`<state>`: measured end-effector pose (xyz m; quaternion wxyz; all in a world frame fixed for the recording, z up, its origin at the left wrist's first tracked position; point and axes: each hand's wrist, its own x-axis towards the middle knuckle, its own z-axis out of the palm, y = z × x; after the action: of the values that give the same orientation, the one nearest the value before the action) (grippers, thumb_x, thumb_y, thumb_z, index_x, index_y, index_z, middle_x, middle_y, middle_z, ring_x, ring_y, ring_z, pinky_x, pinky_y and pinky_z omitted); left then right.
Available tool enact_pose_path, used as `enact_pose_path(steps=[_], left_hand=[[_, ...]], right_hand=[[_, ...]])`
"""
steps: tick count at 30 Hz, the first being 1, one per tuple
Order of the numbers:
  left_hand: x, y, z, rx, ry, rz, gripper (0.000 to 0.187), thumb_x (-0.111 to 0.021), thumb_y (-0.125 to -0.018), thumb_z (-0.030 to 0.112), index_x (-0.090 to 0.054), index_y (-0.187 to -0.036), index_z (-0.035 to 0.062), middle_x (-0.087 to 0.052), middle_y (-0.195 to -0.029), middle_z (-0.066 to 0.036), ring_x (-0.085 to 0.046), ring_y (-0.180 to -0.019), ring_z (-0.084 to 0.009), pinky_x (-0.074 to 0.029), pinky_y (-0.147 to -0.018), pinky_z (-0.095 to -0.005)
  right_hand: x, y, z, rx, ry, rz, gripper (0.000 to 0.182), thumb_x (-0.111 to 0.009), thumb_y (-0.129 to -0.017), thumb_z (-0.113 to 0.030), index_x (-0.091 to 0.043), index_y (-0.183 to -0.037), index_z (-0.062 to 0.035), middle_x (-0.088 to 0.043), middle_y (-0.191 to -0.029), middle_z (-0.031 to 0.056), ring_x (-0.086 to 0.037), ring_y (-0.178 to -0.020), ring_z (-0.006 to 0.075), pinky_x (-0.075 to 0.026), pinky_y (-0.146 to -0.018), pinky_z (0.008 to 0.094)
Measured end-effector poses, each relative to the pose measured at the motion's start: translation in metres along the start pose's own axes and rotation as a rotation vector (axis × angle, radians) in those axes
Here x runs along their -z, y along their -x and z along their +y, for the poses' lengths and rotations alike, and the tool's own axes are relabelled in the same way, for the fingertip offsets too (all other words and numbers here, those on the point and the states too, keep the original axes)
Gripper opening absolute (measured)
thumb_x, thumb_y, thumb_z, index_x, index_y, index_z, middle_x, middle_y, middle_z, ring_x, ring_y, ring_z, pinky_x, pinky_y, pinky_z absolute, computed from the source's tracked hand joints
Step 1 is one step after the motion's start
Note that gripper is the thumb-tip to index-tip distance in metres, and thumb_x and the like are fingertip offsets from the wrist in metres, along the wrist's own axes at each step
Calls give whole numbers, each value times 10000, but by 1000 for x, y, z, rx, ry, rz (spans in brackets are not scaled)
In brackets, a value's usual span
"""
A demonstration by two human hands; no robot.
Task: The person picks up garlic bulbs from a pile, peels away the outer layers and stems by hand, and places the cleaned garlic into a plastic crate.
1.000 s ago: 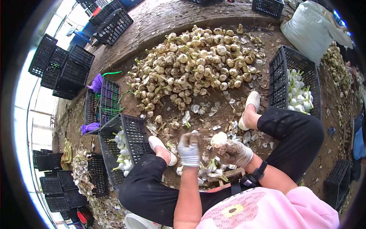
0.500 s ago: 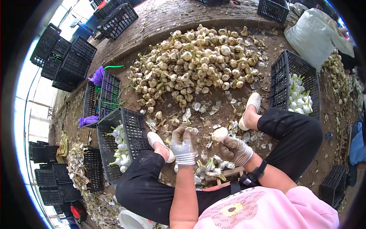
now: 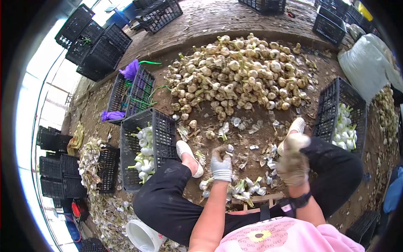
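Note:
My right hand (image 3: pixel 293 169), in a soiled work glove and smeared by motion, grips a pale garlic bulb (image 3: pixel 297 143) over my right knee. In a grey-and-white striped glove, my left hand (image 3: pixel 221 163) is closed between my knees, its fingers curled in. A small whitish scrap (image 3: pixel 230 148) shows at its fingertips, too small to name. Below the hands, several white garlic bulbs with cut stems (image 3: pixel 245 189) lie by a low wooden frame (image 3: pixel 268 197). Ahead is a large heap of unpeeled garlic (image 3: pixel 239 75) on the soil.
Black crates with white garlic stand at left (image 3: pixel 164 134) and right (image 3: pixel 321 109). Another crate (image 3: pixel 142 90) holds purple and green netting. A white sack (image 3: pixel 365 63) leans at the right. A white bucket (image 3: pixel 136 235) stands by my left thigh. Loose garlic skins (image 3: pixel 254 126) litter the ground.
My right hand has swung right, toward my knee, carrying the garlic bulb. The view has shifted, so the heap and crates appear further right. My left hand stays closed.

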<state>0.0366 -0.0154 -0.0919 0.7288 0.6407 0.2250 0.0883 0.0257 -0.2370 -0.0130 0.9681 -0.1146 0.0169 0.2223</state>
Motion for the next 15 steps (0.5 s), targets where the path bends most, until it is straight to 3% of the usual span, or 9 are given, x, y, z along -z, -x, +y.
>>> enact_pose_path(steps=[2, 5, 6, 7, 9, 11, 12, 14, 15], left_hand=[[9, -4, -26, 152, -6, -101, 152, -489, -825, -45, -543, -945, 32, -580, -741, -65, -527, -604, -112, -449, -565, -228], [30, -28, -69, 283, -599, -353, 249, -650, -795, 266, -654, -888, 35, -654, -770, -100, -568, -694, -146, -457, -672, -296], [34, -37, -69, 315, -656, -321, 265, -651, -805, 259, -647, -936, 29, -653, -813, -79, -569, -728, -136, -457, -707, -276], [39, -48, -71, 348, -713, -291, 285, -652, -815, 252, -641, -984, 23, -653, -856, -58, -571, -763, -127, -457, -741, -256], [51, -73, -75, 233, -552, -35, 311, -698, -772, 223, -627, -1001, 24, -647, -928, -78, -570, -828, -149, -456, -769, -278], [77, -115, -97, 148, -534, 127, 365, -705, -767, 230, -587, -1046, 28, -624, -979, -97, -561, -870, -170, -452, -789, -284], [101, -146, -135, 69, -584, 251, 347, -697, -773, 251, -593, -1022, 32, -621, -947, -89, -557, -852, -181, -451, -778, -289], [109, -178, -86, 298, -451, 255, 430, -690, -768, 258, -556, -1099, 18, -612, -1019, -124, -570, -903, -222, -444, -810, -329], [108, -197, -60, 263, -876, 317, 444, -712, -738, 227, -548, -1094, 19, -599, -1027, -133, -559, -915, -236, -435, -832, -327]], right_hand=[[-23, 4, -24, 195, -66, -123, 189, -524, -877, -257, -529, -969, -93, -480, -725, -46, -383, -511, 91, -327, -500, 255], [4, -4, -7, 180, 70, 435, 143, -543, -882, -243, -553, -860, -101, -453, -655, -45, -401, -521, 83, -345, -495, 245], [40, -10, -7, -124, 12, 409, 155, -537, -884, -207, -552, -786, -88, -448, -651, -37, -412, -526, 88, -362, -476, 240], [27, -16, 9, -180, 380, 478, 191, -564, -866, -231, -549, -767, -69, -454, -650, -25, -404, -523, 85, -358, -448, 232], [22, -20, 26, -263, 790, 177, 363, -560, -863, -400, -576, -792, -44, -587, -690, 32, -571, -603, 115, -450, -517, 223], [32, -29, 38, -376, 736, 35, 404, -558, -869, -383, -595, -913, 17, -626, -766, 75, -579, -632, 119, -475, -580, 247], [30, -35, 41, -425, 767, 126, 381, -552, -875, -347, -590, -953, 24, -624, -788, 74, -575, -651, 113, -472, -597, 246], [33, -48, 46, -536, 772, 336, 342, -542, -877, -256, -564, -1057, 34, -620, -845, 68, -561, -701, 100, -460, -637, 237], [42, -54, 49, -489, 906, 410, 315, -533, -884, -221, -548, -1069, 32, -622, -843, 73, -560, -692, 106, -459, -634, 234]])
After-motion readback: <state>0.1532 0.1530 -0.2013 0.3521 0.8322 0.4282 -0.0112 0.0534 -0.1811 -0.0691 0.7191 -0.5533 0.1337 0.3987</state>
